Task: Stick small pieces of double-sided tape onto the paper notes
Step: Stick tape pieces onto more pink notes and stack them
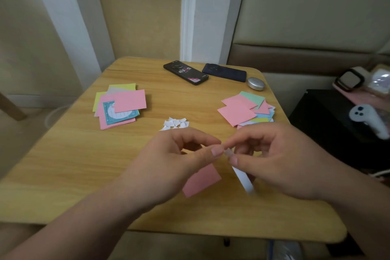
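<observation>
My left hand [185,154] and my right hand [274,158] meet above the wooden table [73,164], fingertips together. Between them is a small pale piece of tape [228,152], pinched by both thumbs and forefingers. A white tape strip [244,180] hangs down from my right hand. A single pink note [202,180] lies on the table just under my left hand, partly hidden by it. A pile of small white backing scraps [176,123] lies beyond my hands.
A stack of pink, yellow and blue notes [120,105] lies at the left. Another spread of coloured notes [247,110] lies at the right. Two phones [185,73] [224,72] and a silver case [256,83] lie at the far edge. Dark furniture with clutter stands right.
</observation>
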`<action>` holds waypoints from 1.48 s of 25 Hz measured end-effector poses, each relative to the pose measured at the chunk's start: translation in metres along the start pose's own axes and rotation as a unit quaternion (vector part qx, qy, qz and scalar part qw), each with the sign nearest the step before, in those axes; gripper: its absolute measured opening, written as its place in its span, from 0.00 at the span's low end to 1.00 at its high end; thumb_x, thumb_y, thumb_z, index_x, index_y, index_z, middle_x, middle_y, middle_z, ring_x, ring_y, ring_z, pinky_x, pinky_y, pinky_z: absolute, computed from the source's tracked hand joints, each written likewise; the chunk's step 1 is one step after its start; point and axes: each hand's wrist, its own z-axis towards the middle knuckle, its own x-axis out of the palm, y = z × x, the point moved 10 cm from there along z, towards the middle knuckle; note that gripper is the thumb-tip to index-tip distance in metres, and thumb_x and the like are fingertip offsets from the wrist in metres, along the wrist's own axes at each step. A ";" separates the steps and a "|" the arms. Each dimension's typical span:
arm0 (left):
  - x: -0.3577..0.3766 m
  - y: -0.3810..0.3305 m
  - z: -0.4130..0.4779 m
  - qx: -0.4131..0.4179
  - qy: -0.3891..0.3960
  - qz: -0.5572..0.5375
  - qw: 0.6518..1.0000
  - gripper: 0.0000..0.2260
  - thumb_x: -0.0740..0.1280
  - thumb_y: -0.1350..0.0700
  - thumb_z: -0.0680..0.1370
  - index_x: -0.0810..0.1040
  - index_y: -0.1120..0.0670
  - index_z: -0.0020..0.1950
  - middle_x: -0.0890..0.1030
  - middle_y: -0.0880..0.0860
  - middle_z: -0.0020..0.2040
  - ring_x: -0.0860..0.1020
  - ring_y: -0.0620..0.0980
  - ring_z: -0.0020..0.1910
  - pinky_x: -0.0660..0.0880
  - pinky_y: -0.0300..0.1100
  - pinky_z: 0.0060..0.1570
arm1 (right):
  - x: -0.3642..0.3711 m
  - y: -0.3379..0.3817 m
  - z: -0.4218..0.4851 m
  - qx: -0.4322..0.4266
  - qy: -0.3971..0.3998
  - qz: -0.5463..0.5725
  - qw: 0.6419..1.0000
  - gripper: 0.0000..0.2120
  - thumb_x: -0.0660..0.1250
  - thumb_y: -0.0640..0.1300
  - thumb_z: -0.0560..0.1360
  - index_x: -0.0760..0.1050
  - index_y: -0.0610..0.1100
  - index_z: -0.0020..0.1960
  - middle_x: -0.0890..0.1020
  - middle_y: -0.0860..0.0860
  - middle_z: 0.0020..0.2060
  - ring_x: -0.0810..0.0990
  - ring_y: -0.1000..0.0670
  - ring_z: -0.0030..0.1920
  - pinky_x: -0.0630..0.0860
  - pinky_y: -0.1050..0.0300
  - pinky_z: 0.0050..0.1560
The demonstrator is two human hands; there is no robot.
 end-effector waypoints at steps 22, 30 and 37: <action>-0.015 -0.014 -0.004 0.070 -0.127 -0.325 0.934 0.06 0.72 0.59 0.70 0.85 0.60 0.45 0.74 0.62 0.31 0.71 0.52 0.23 0.71 0.43 0.25 | 0.046 0.018 0.016 0.054 0.012 0.393 0.918 0.14 0.74 0.39 0.70 0.81 0.41 0.55 0.83 0.37 0.36 0.82 0.43 0.34 0.74 0.50 0.36; -0.025 -0.009 -0.001 0.073 -0.144 -0.330 0.930 0.12 0.73 0.59 0.70 0.86 0.57 0.52 0.83 0.55 0.39 0.77 0.47 0.34 0.73 0.41 0.33 | 0.043 0.018 0.024 0.037 -0.070 0.371 0.925 0.12 0.69 0.46 0.68 0.82 0.37 0.44 0.83 0.39 0.33 0.80 0.46 0.29 0.76 0.58 0.28; -0.022 -0.002 0.005 0.048 -0.114 -0.368 0.921 0.11 0.75 0.60 0.71 0.85 0.60 0.52 0.81 0.56 0.37 0.75 0.50 0.34 0.72 0.42 0.33 | 0.042 0.019 0.026 0.020 -0.107 0.349 0.931 0.10 0.70 0.45 0.70 0.82 0.38 0.41 0.83 0.40 0.32 0.81 0.46 0.29 0.76 0.60 0.29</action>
